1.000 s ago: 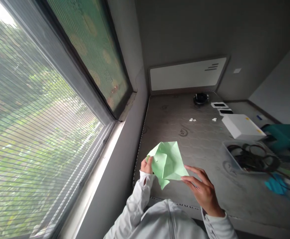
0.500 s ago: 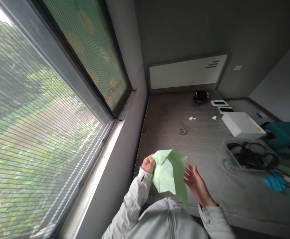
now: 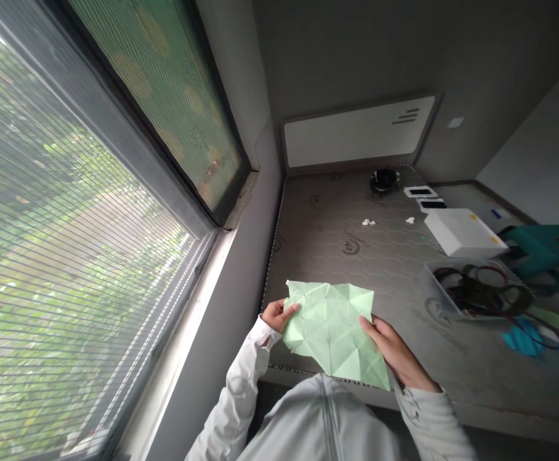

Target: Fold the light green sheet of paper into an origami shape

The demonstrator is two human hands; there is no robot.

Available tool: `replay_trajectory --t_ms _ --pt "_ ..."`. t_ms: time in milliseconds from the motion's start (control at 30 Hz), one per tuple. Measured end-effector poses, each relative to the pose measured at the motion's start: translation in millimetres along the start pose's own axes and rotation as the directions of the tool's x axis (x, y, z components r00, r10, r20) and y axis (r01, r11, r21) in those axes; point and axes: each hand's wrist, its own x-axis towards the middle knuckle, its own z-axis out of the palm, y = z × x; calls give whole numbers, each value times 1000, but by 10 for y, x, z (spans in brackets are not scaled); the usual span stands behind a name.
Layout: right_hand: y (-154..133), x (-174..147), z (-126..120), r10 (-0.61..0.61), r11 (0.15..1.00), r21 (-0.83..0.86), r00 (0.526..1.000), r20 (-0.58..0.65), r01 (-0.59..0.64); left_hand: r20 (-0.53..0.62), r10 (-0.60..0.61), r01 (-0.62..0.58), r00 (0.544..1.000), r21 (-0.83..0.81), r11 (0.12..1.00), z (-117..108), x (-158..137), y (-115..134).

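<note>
A sheet of light green paper [image 3: 330, 326], crossed by many fold creases, is spread out in front of my body above the near edge of the mattress. My left hand [image 3: 279, 315] pinches its left side, the thumb lying on top and the other fingers mostly behind. At the right edge my right hand [image 3: 394, 349] grips the sheet, its thumb on the upper face and its fingers underneath. One upper left corner of the paper looks ragged.
Under the paper lies a grey-brown mattress [image 3: 317, 253]. To the right are a clear plastic bin [image 3: 445, 307] of coiled cables, a white box [image 3: 466, 232], blue paper pieces [image 3: 524, 336] and a teal stool [image 3: 548, 246]. A black coil [image 3: 385, 182] lies farther back. The window [image 3: 91, 256] borders the left.
The green paper has gone from partly folded over to opened out nearly flat. My right hand, open beside it before, has closed on its right edge.
</note>
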Motion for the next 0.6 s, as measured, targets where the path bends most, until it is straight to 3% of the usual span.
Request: replay_trajectory --t_ms 133,367,533,600 --pt "-59 -24 -72 4 997 70 996 91 -11 22 73 -72 997 -30 997 -39 -34 82" --pt "-126 -54 -145 -72 986 147 996 -54 79 55 204 -205 977 11 979 -88 -84 176" --pt "-163 -84 -94 -2 920 391 1000 -11 6 20 297 -297 955 21 955 -69 -110 186" --pt "-161 -96 -75 1 933 361 1000 3 -2 17 322 -322 947 14 947 -72 -114 185"
